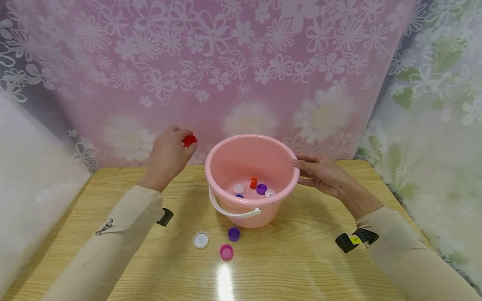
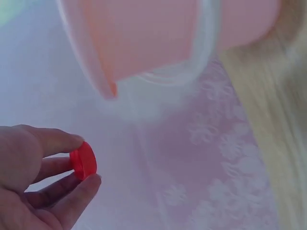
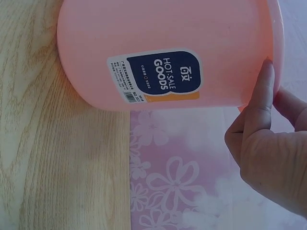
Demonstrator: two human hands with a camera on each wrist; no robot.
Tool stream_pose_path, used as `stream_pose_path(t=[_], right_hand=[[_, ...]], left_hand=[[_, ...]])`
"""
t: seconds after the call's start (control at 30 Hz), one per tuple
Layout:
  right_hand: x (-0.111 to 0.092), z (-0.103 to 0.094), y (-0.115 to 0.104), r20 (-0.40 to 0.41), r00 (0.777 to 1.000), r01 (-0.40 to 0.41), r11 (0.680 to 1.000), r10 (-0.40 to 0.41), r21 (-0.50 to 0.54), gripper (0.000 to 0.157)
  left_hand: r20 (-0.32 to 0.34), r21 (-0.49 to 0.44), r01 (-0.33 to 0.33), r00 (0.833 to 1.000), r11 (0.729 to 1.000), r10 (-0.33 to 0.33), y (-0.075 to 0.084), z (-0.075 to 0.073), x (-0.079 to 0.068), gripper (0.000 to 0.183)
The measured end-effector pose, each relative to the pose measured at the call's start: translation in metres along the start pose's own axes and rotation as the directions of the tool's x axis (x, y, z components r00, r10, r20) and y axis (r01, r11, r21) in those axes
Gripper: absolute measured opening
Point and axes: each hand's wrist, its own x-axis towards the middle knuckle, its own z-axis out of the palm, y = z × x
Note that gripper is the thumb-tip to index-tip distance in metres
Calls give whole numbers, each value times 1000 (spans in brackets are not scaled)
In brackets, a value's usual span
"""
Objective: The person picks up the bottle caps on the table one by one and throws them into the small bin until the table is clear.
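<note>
Your left hand (image 1: 169, 154) pinches a red cap (image 1: 190, 141) near the pink bucket (image 1: 248, 156). Your right hand (image 1: 324, 173) grips the rim (image 1: 252, 201); more caps (image 1: 261, 189) lie inside.

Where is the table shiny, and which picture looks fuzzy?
Head view: a white glare streak shines on the table, just below the pink cap; left wrist view: the bucket looks fuzzy, the red cap clearer; right wrist view: the label is sharp enough to read "HOT-SALE GOODS".
</note>
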Motion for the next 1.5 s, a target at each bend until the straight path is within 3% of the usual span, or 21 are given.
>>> stream_pose_path(t=[0.1,0.4,0.53,0.7,0.83,1.07,1.33,1.5], right_hand=[[0,0,1,0,1000,1,1000,-1,3,59],[1,0,2,9,1000,7,1000,-7,-5,58],[1,0,1,9,1000,8,1000,-8,-3,57],[1,0,2,7,1000,3,1000,-3,7,57],[1,0,3,3,1000,1,1000,-1,11,57],[1,0,2,-2,1000,1,1000,-1,18,58],[1,-1,2,-2,1000,0,1000,0,14,59],[1,0,3,-3,1000,2,1000,-2,15,58]], left_hand=[[1,-19,-29,1000,999,29,13,0,6,24],[109,-55,-105,988,993,111,36,18,10,27],[185,-79,-152,969,985,164,42,27,10,26],[263,-19,-240,935,971,236,44,39,8,26],[277,31,-280,925,960,260,46,44,6,23],[290,37,-321,910,946,297,47,44,6,20],[287,28,-339,904,940,318,48,46,7,22],[279,10,-328,908,945,312,47,47,6,23]])
